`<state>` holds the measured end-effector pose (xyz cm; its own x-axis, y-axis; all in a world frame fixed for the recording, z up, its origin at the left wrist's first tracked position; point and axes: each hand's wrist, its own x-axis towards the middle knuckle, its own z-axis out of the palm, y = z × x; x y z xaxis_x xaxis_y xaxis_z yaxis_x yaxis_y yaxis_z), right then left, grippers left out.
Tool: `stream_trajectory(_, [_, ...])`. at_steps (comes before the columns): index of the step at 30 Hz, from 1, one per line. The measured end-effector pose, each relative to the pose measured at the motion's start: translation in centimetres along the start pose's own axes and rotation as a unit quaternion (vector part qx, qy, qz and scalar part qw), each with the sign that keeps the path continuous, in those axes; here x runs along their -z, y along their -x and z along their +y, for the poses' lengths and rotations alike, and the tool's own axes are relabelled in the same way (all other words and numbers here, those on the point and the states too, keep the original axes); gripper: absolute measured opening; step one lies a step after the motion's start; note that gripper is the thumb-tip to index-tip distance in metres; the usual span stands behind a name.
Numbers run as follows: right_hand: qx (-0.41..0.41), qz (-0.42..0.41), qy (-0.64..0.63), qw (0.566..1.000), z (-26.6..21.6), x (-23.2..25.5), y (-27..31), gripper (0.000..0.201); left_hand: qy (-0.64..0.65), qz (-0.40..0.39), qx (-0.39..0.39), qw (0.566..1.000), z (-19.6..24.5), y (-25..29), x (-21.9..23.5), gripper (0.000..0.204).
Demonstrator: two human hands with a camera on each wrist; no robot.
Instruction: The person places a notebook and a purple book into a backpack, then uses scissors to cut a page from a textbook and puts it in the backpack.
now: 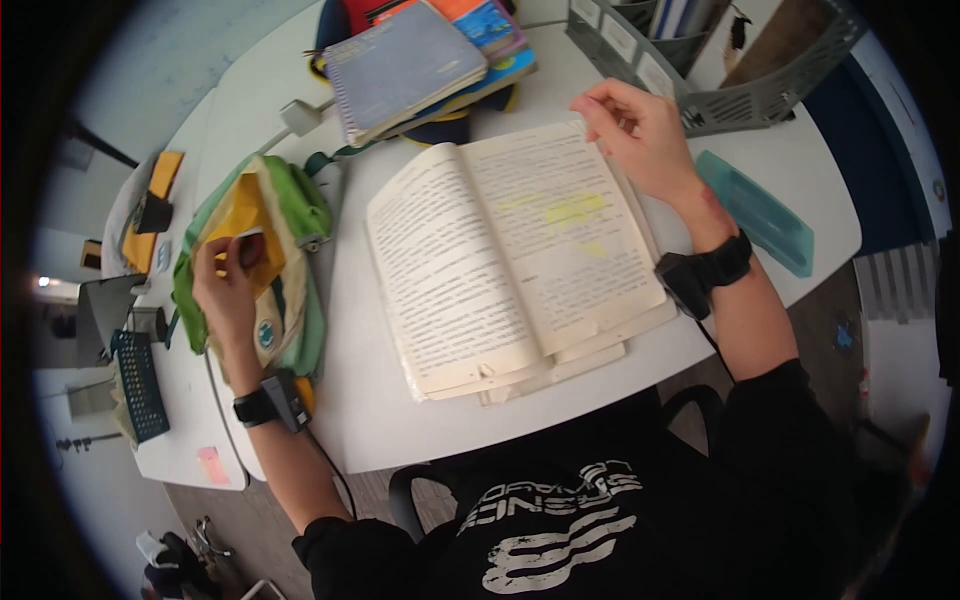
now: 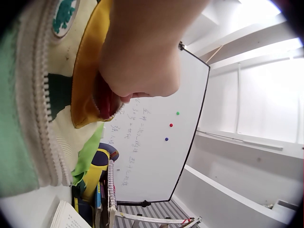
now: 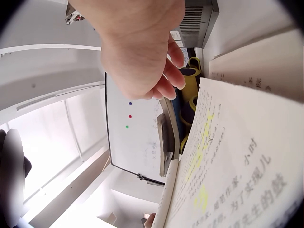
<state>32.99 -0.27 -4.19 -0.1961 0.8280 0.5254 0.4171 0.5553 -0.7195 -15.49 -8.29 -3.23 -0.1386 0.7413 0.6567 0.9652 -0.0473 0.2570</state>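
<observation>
An open book (image 1: pixel 570 230) with yellow highlighting on its right page lies on the white table. Above its upper right corner is my right hand (image 1: pixel 640 140), fingers loosely bent and holding nothing; in the right wrist view the hand (image 3: pixel 142 61) is apart from the page (image 3: pixel 232 142). At the left lies a green and cream bag (image 1: pixel 300 205) with a yellow pouch (image 1: pixel 243 205). My left hand (image 1: pixel 225 300) pinches the pouch at its opening. The left wrist view shows the hand (image 2: pixel 142 57) over the yellow pouch (image 2: pixel 85 90) with its reddish inside; the fingertips are mostly hidden.
Behind the book are a spiral notebook (image 1: pixel 400 70) and other books. A grey organizer (image 1: pixel 740 108) stands at the back right, with a teal tray (image 1: pixel 755 212) before it. A dark basket (image 1: pixel 142 385) sits at the far left. Beyond is a whiteboard (image 2: pixel 156 156).
</observation>
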Motion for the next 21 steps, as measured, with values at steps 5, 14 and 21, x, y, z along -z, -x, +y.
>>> stream_trajectory(5, [-0.024,-0.006,0.0,1.0,-0.3,0.3,-0.1,0.019,0.011,0.007,0.044,0.999,-0.5,0.2,-0.1,0.008])
stream_trajectory(14, [-0.041,-0.019,-0.023,0.999,0.0,0.1,0.0,0.019,0.13,-0.079,0.065,0.986,0.6,0.3,0.2,0.019])
stream_trajectory(21, [-0.048,-0.015,-0.034,0.998,0.1,0.1,0.1,0.021,0.164,-0.116,0.077,0.976,0.9,0.5,0.5,0.037])
